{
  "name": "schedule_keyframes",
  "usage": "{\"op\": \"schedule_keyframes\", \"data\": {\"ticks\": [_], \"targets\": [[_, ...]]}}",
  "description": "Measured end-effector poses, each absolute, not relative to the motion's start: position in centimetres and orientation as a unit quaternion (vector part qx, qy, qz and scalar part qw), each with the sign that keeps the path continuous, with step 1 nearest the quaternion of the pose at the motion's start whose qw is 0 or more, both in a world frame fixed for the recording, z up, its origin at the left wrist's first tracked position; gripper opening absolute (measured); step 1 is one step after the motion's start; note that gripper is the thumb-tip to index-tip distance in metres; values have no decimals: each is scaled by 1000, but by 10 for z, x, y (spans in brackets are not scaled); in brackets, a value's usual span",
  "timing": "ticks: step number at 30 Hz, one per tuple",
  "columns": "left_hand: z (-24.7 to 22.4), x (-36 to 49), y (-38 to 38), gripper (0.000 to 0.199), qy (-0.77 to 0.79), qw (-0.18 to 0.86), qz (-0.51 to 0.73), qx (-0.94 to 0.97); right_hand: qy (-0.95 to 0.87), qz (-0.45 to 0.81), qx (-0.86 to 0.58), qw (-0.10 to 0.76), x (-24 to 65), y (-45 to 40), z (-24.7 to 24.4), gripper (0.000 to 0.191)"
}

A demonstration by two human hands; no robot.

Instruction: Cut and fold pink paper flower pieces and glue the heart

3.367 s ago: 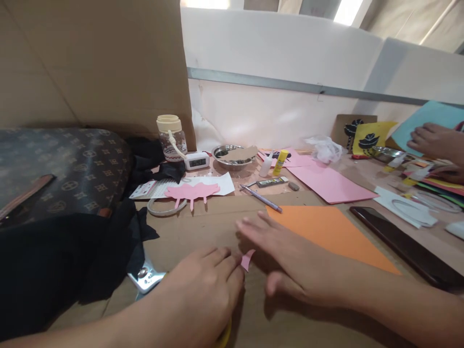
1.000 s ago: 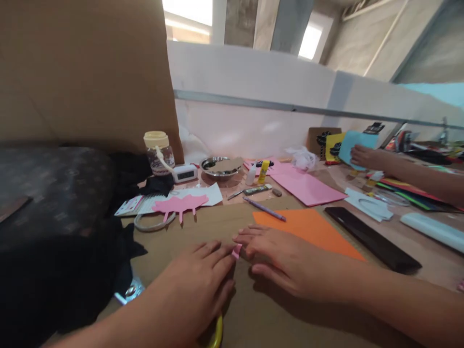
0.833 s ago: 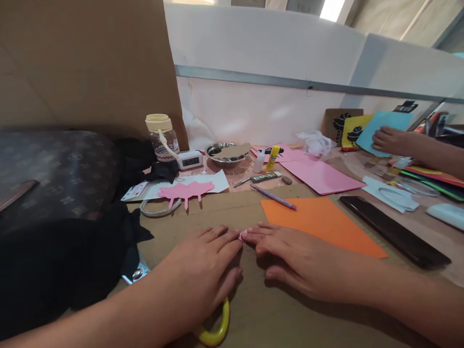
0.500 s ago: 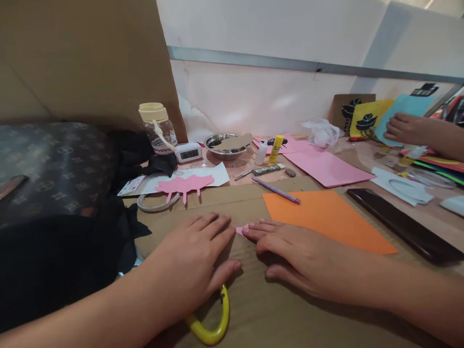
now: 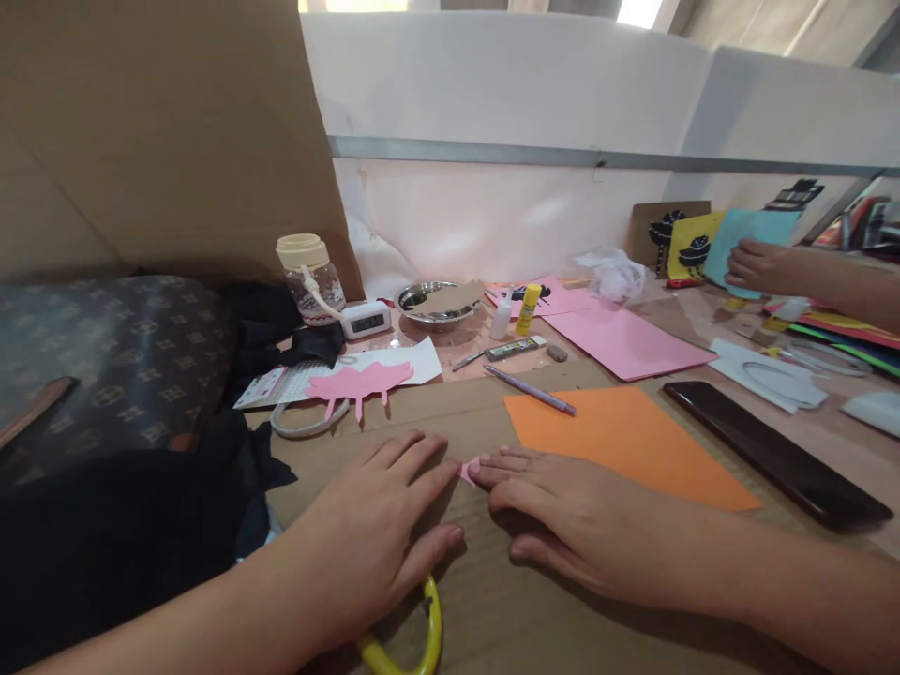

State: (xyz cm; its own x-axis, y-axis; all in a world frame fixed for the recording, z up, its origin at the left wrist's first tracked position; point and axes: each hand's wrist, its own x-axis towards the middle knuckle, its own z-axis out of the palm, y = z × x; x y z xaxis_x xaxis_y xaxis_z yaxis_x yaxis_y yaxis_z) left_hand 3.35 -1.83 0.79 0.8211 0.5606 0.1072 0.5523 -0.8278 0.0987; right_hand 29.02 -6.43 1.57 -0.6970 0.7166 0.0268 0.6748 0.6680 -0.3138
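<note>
A small pink paper piece (image 5: 467, 472) lies on the cardboard sheet (image 5: 492, 619) between my hands, mostly covered by fingertips. My left hand (image 5: 383, 520) rests flat with its fingertips at the paper's left side. From the other side, the fingertips of my right hand (image 5: 569, 511) press down on the paper, palm lowered. Under my left palm, a yellow loop-shaped handle (image 5: 434, 628) sticks out; the rest of it is hidden. An orange paper sheet (image 5: 625, 436) lies beside my right hand, with a purple pen (image 5: 531, 391) across its far-left corner.
Behind my hands lie a pink paper cutout (image 5: 362, 380), a cutter knife (image 5: 517, 348) and an eraser (image 5: 557, 353). A glue stick (image 5: 528, 309), metal bowl (image 5: 437, 319) and bottle (image 5: 307, 281) stand farther back. At right are a dark phone (image 5: 773, 450) and another person's hand (image 5: 766, 267) on blue paper.
The camera view has tilted slightly upward, so the table sits lower in the picture. Both hands stay at the pink piece with hardly any movement.
</note>
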Motion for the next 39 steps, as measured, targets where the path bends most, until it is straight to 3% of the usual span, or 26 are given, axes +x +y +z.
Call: {"op": "schedule_keyframes", "data": {"ticks": [20,28,39], "targets": [[1,31,-17,53,287,42,76,954,-902,162,-392,87,285,-64,23,22],[0,32,-18,49,288,42,112,950,-909,111,-390,95,286,-65,21,30],[0,33,-17,48,278,20,105,955,-901,59,-417,107,281,-61,16,20]]}}
